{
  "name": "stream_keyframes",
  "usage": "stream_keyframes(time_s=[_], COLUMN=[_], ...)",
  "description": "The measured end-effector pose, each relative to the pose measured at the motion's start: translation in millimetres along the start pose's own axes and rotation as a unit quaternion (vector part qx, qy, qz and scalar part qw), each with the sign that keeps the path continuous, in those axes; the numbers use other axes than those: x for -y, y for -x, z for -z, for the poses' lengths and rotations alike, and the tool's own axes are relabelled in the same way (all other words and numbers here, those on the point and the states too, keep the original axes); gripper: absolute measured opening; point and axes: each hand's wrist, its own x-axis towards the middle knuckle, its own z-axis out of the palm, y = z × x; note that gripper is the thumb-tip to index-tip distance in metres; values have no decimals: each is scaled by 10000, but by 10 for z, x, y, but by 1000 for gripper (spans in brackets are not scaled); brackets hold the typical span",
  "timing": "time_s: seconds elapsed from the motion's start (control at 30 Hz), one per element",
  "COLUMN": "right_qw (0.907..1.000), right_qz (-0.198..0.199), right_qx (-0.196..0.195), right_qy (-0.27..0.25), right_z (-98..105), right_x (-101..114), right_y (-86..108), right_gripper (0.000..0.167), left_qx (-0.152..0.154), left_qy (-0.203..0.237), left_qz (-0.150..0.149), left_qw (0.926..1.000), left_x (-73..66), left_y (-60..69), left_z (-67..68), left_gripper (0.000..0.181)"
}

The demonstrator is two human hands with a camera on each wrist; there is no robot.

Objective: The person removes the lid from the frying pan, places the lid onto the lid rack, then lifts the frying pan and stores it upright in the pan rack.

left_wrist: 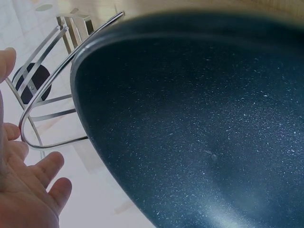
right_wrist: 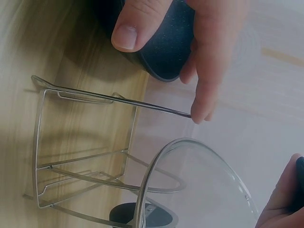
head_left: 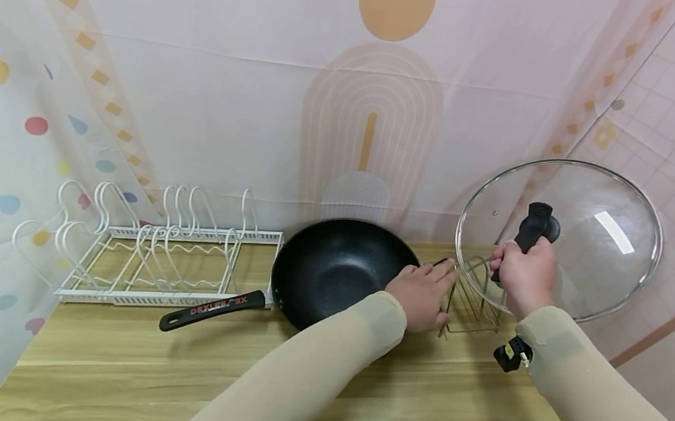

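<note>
My right hand grips the black handle of a large clear glass lid, held tilted up at the right. The lid's metal rim is at a wire rack, seen close up in the right wrist view. My left hand has its fingers extended between the pan and the rack; a fingertip touches the top of the rack's near loop in the right wrist view. A black frying pan stands left of that hand, its speckled inside filling much of the left wrist view.
A white wire dish rack with several upright loops stands at the back left. The pan's black handle points left in front of it. Everything rests on a wooden table, with patterned curtains behind.
</note>
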Motion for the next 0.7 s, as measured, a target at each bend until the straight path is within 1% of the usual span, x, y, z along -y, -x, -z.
stream_keyframes(time_s=[0.13,0.3,0.43,0.57,0.7], right_qw=[10000,10000,9999,9998,9995], right_qz=[43,86,43,35,67], right_qx=[10,-19,-28,-38,-53], right_qy=[-36,31,119,205,299], right_z=[8,12,9,2,1], right_x=[-9,-21,-34,-44,-52], right_y=[7,10,7,6,4], right_gripper=[12,13,12,16,26], left_qx=[-66,-18,71,100,68], left_qy=[-58,-56,-47,-101,-214], left_qz=[-28,-42,45,121,105], left_qw=[10000,10000,10000,9998,9997], left_x=[-49,-100,-91,-71,-67], left_y=[-6,-85,-121,-80,-28], left_z=[7,-20,-36,0,50], left_gripper=[85,88,88,86,84])
